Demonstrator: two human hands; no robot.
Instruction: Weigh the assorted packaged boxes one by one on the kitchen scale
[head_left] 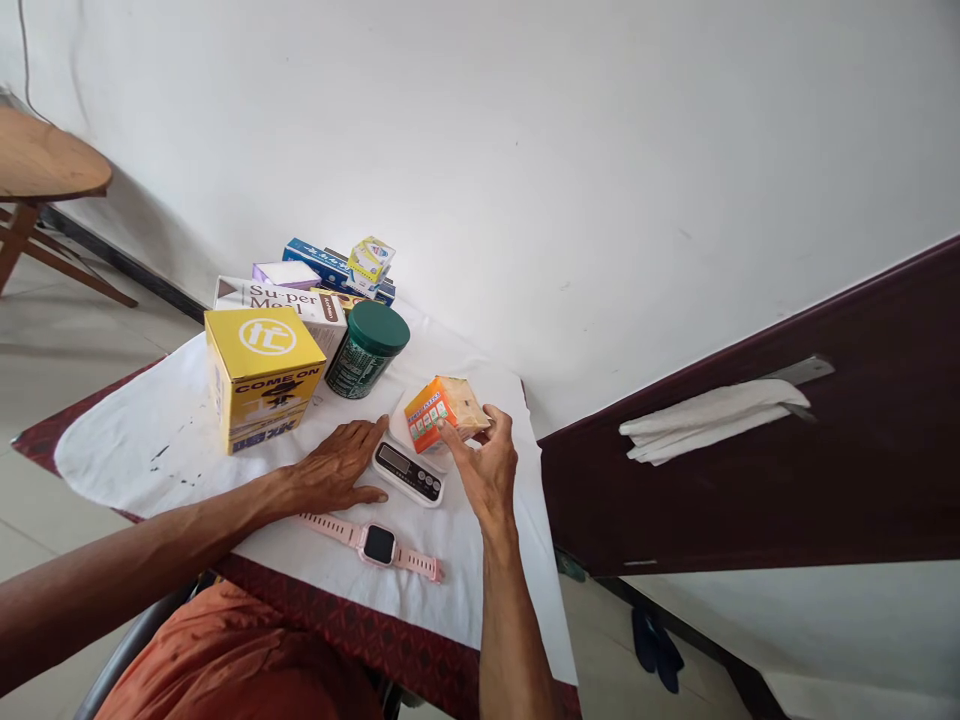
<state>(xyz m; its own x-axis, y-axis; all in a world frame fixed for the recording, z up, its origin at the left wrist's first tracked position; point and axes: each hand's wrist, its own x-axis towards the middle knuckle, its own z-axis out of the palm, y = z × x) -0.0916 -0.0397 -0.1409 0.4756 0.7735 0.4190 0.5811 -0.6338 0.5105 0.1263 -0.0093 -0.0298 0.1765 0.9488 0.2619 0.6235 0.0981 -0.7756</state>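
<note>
In the head view, my right hand (486,462) grips an orange and cream box (444,412), thumb on the near side and fingers at its right end. The box is tilted, at or just over the platform of a small white kitchen scale (411,472); I cannot tell whether it touches. My left hand (346,460) lies flat with fingers stretched out, at the left edge of the scale. Closer to me, a pink smartwatch (378,544) with a dark screen lies on the white cloth (465,580).
Left of the scale stand a yellow box (266,385), a green-lidded canister (369,345) and a white "Super Meal" box (277,298). Behind them are a blue box (319,262) and a small yellow-white box (371,260). The wall (600,200) borders the far side.
</note>
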